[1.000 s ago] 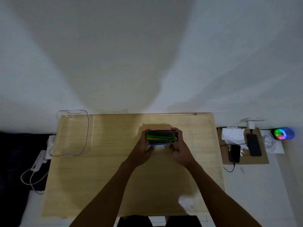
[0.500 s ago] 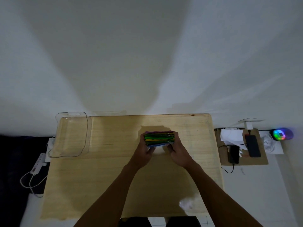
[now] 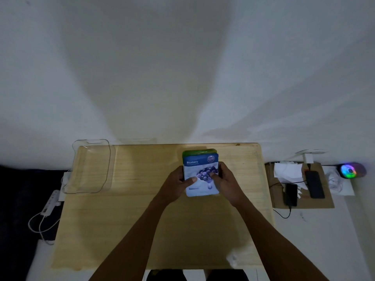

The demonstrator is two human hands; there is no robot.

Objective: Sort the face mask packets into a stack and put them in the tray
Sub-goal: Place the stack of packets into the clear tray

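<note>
A stack of face mask packets (image 3: 199,166) lies face up at the back middle of the wooden table (image 3: 125,220). A blue Blueberry packet is on top, and a green edge shows behind it. My left hand (image 3: 178,183) grips the stack's left side with the thumb on the top packet. My right hand (image 3: 225,181) grips its right side, fingers on the top packet. The clear plastic tray (image 3: 91,167) stands at the table's back left corner, well apart from the stack, with nothing in it.
A white wall rises right behind the table. A cardboard piece (image 3: 322,201) with two phones (image 3: 314,184), papers and cables sits to the right. A glowing coloured gadget (image 3: 350,171) is far right. A white power strip (image 3: 49,203) lies on the left floor.
The stack stood on its edge between my hands before. Now it is tipped flat, with the Blueberry packet's face turned up. Both hands stayed on its sides.
</note>
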